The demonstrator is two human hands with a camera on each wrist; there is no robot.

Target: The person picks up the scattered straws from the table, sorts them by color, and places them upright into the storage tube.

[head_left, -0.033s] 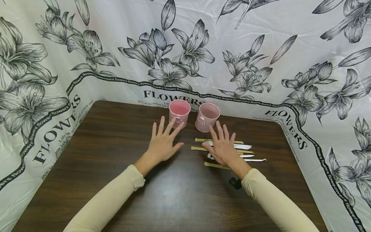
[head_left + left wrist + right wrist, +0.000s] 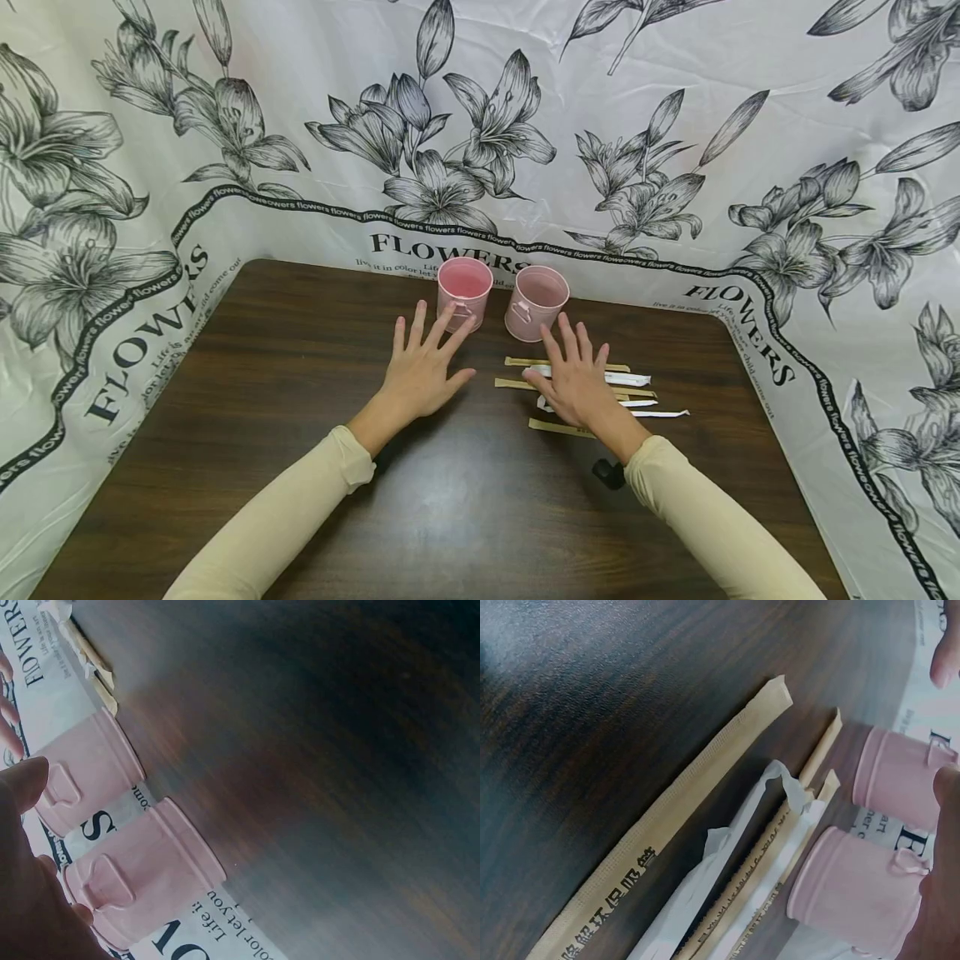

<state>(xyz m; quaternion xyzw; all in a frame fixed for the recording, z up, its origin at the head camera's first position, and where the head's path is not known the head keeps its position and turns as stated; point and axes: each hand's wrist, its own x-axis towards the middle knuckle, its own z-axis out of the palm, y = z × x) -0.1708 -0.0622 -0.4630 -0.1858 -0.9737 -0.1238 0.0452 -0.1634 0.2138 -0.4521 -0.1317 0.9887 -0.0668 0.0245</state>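
Note:
My left hand (image 2: 420, 375) is held with its fingers spread, near the left pink pail (image 2: 465, 283); its fingertips overlap the pail in the head view, and I cannot tell whether they touch it. My right hand (image 2: 581, 383) also has its fingers spread, over several paper-wrapped straws, and grips nothing. Some wrappers are brown (image 2: 517, 384), others white (image 2: 633, 380); the hand partly covers them. Just beyond its fingers stands the right pink pail (image 2: 536, 292). Both pails are upright with small handles, seen sideways in the left wrist view, where the left pail (image 2: 150, 874) is nearer.
The dark wooden table (image 2: 315, 350) extends on all sides of the hands. Behind it hangs a white cloth (image 2: 525, 217) with black flowers and lettering, close to the pails. A small black object (image 2: 607, 474) shows beside my right wrist.

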